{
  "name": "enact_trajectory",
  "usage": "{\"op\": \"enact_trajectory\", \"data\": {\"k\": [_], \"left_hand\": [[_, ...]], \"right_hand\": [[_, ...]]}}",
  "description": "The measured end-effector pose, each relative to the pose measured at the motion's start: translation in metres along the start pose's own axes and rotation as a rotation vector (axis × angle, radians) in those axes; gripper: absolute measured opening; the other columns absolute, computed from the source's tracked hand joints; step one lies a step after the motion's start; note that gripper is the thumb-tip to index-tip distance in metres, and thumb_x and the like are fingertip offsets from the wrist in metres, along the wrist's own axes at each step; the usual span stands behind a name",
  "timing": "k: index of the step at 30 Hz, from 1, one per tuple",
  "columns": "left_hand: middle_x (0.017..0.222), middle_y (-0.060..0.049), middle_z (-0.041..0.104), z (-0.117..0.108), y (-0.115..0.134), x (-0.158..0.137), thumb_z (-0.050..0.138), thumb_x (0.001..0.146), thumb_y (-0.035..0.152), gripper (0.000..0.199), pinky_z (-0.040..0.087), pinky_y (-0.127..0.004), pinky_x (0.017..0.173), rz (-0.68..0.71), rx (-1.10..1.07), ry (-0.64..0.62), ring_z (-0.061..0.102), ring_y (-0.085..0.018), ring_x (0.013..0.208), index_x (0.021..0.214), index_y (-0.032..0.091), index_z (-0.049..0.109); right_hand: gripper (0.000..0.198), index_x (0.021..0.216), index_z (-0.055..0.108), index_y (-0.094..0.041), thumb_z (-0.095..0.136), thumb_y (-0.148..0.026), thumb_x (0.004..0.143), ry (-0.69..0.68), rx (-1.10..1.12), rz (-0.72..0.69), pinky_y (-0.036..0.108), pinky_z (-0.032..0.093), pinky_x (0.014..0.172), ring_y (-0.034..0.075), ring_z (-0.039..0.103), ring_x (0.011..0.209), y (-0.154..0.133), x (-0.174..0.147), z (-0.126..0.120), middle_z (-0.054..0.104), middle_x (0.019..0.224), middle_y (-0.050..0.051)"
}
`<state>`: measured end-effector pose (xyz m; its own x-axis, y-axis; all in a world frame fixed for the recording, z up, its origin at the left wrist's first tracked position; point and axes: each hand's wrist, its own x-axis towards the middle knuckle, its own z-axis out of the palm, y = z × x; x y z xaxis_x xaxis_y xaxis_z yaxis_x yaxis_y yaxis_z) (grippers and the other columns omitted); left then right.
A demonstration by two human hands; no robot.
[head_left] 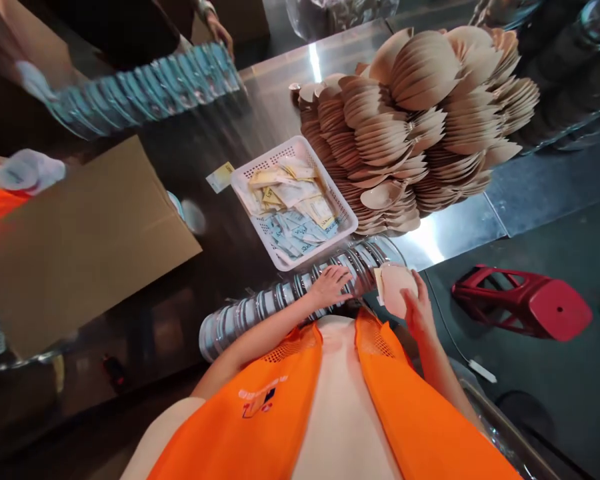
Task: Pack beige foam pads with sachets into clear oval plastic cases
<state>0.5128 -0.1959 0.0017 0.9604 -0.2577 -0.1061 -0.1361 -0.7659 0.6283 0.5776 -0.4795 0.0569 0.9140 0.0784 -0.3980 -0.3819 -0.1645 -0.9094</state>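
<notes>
My left hand (pixel 331 287) lies with fingers stretched over a row of nested clear plastic tubs or lids (pixel 243 319) along the table's near edge. The fingers appear to touch the row without closing round it. To its right, my right hand (pixel 418 304) grips a thin, rounded, light-brown piece (pixel 396 288). A small pale packet (pixel 379 285) shows at that piece's left edge. Beyond my hands stands a white perforated basket (pixel 344 229) containing yellow-and-white and blue-and-white sachets (pixel 300 230). Large stacks of similar curved brown pieces (pixel 425 73) are piled behind it.
A loose sachet (pixel 221 177) lies left of the basket. A cardboard box (pixel 90 247) occupies the left side. Across the metal table (pixel 275 83), another person's hand (pixel 221 33) is at a row of bluish lidded containers (pixel 150 90). A red stool (pixel 523 300) lies at right.
</notes>
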Motion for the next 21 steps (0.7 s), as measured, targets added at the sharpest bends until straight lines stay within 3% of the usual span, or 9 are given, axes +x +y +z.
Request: {"op": "enact_trajectory", "data": {"k": [4, 6, 10, 12, 14, 17, 21], "left_hand": [[0.173, -0.024, 0.032, 0.008, 0.001, 0.006, 0.081, 0.082, 0.058, 0.105, 0.022, -0.060, 0.132, -0.106, 0.047, 0.059, 0.025, -0.043, 0.162, 0.166, 0.014, 0.035], [0.175, -0.023, 0.029, 0.008, 0.001, 0.010, 0.081, 0.081, 0.056, 0.110, 0.018, -0.059, 0.133, -0.125, 0.037, 0.038, 0.023, -0.042, 0.163, 0.168, 0.013, 0.030], [0.175, -0.019, 0.030, 0.003, 0.000, 0.010, 0.079, 0.080, 0.050, 0.106, 0.021, -0.056, 0.134, -0.129, -0.016, 0.041, 0.025, -0.039, 0.164, 0.168, 0.015, 0.031], [0.175, -0.017, 0.032, 0.002, -0.002, 0.008, 0.079, 0.079, 0.044, 0.106, 0.022, -0.055, 0.134, -0.126, -0.047, 0.045, 0.027, -0.037, 0.163, 0.169, 0.017, 0.030], [0.175, -0.018, 0.032, 0.002, -0.005, 0.006, 0.080, 0.077, 0.041, 0.112, 0.023, -0.054, 0.135, -0.127, -0.069, 0.037, 0.027, -0.036, 0.164, 0.171, 0.016, 0.024], [0.175, -0.020, 0.030, 0.005, -0.008, 0.008, 0.082, 0.077, 0.046, 0.121, 0.022, -0.053, 0.135, -0.136, -0.076, 0.021, 0.025, -0.035, 0.165, 0.172, 0.012, 0.015], [0.173, -0.023, 0.032, 0.006, -0.002, 0.021, 0.084, 0.078, 0.058, 0.122, 0.025, -0.054, 0.134, -0.143, -0.019, 0.017, 0.026, -0.037, 0.164, 0.171, 0.011, 0.022]], "right_hand": [[0.075, 0.157, 0.052, -0.031, 0.079, -0.043, 0.087, -0.018, -0.372, -0.287, 0.054, 0.050, 0.116, 0.034, 0.058, 0.135, 0.002, -0.034, 0.018, 0.058, 0.149, 0.012], [0.068, 0.156, 0.053, -0.033, 0.071, -0.033, 0.091, -0.113, -0.565, -0.386, 0.051, 0.053, 0.113, 0.033, 0.061, 0.130, 0.002, -0.037, 0.036, 0.059, 0.143, 0.011], [0.069, 0.161, 0.048, -0.031, 0.055, -0.018, 0.094, -0.301, -0.830, -0.404, 0.047, 0.059, 0.101, 0.032, 0.063, 0.123, 0.009, -0.020, 0.081, 0.060, 0.139, 0.013], [0.068, 0.161, 0.049, -0.028, 0.051, -0.014, 0.094, -0.286, -0.918, -0.438, 0.052, 0.051, 0.112, 0.034, 0.057, 0.134, 0.017, -0.008, 0.101, 0.059, 0.145, 0.015], [0.064, 0.160, 0.050, -0.028, 0.049, -0.017, 0.097, -0.241, -0.965, -0.490, 0.062, 0.032, 0.125, 0.036, 0.044, 0.149, 0.029, 0.004, 0.113, 0.053, 0.157, 0.014], [0.059, 0.161, 0.048, -0.033, 0.045, -0.026, 0.103, -0.236, -0.942, -0.552, 0.069, 0.012, 0.129, 0.036, 0.031, 0.159, 0.047, 0.016, 0.110, 0.041, 0.170, 0.009], [0.055, 0.158, 0.050, -0.036, 0.042, -0.037, 0.104, -0.234, -0.834, -0.626, 0.074, 0.028, 0.122, 0.039, 0.043, 0.153, 0.044, 0.022, 0.088, 0.045, 0.166, 0.012]]}}
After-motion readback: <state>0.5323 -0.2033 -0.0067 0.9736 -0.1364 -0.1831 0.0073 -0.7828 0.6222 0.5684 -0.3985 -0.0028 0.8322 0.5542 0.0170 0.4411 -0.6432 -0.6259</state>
